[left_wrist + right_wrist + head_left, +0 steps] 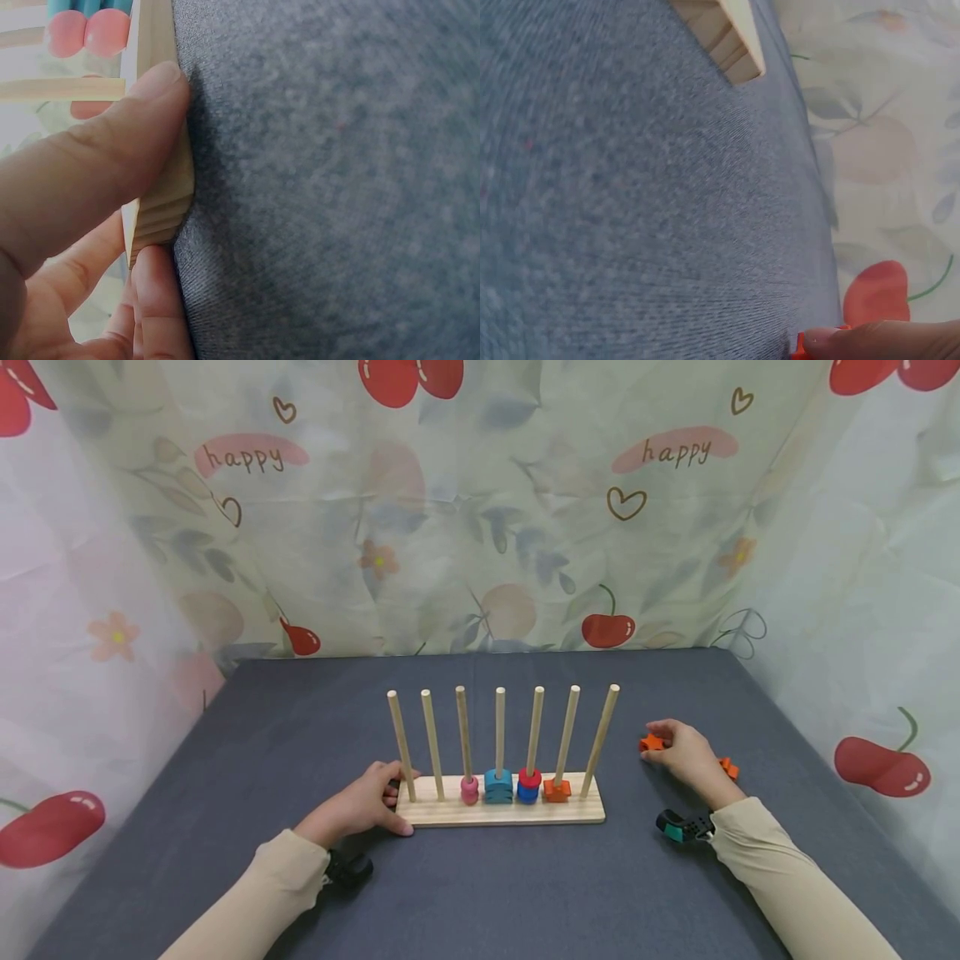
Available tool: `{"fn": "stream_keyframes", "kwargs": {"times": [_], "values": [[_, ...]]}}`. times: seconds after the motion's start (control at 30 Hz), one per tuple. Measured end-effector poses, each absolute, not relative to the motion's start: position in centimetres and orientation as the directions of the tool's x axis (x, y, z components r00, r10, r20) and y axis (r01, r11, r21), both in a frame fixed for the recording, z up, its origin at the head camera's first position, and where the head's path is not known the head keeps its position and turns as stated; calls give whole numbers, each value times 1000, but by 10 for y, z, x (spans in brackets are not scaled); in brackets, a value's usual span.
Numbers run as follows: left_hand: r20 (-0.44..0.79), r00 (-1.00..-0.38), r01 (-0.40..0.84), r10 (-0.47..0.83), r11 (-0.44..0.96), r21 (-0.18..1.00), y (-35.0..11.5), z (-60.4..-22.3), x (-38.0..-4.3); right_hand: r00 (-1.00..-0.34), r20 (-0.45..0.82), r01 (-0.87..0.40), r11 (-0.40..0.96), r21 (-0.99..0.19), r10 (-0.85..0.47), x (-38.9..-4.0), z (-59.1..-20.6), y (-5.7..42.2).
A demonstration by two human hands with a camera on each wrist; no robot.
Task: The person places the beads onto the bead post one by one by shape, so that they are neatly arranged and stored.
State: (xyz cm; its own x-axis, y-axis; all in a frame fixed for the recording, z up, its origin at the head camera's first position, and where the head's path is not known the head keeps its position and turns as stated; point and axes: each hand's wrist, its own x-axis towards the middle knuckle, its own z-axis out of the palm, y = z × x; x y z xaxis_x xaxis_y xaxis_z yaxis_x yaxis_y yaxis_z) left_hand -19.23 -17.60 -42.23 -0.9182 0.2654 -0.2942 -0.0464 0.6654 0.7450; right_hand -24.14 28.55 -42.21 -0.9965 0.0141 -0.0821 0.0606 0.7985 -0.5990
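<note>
A wooden peg board (501, 812) with several upright pegs stands on the table. My left hand (360, 806) grips its left end, thumb along the front edge and fingers round the end and back; the left wrist view shows the thumb (154, 97) on the wood. Threaded on separate pegs are pink beads (469, 791), teal blocks (498, 787), a red piece (529, 777) over a blue one (527, 795), and an orange piece (557, 791). Right of the board, my right hand (690, 760) pinches an orange star-shaped piece (651, 742), mostly outside the right wrist view.
Another orange piece (729, 768) lies just right of my right hand, partly hidden by it. Dark grey cloth (495, 893) covers the table. Patterned curtains (480, 527) close off the back and both sides. A dark band with a camera (682, 827) sits at the right wrist.
</note>
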Motion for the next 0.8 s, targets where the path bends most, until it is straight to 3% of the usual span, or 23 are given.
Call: {"fn": "stream_keyframes", "kwargs": {"times": [0.23, 0.43, 0.63, 0.8], "values": [[-292, -920, -47, 261, 667, 744, -176, -423, -193, -997, -66, 70, 829, -555, 40, -244, -425, 285], [-288, -920, -43, 265, 662, 748, -176, -424, -193, -998, -48, 62, 773, -632, 40, -241, -418, 279], [-284, -919, -37, 275, 656, 754, -177, -424, -193, -1000, -18, 26, 646, -763, 20, -233, -401, 267], [-282, -918, -33, 279, 655, 755, -177, -424, -193, -999, 17, -27, 434, -901, -28, -226, -384, 257]]}}
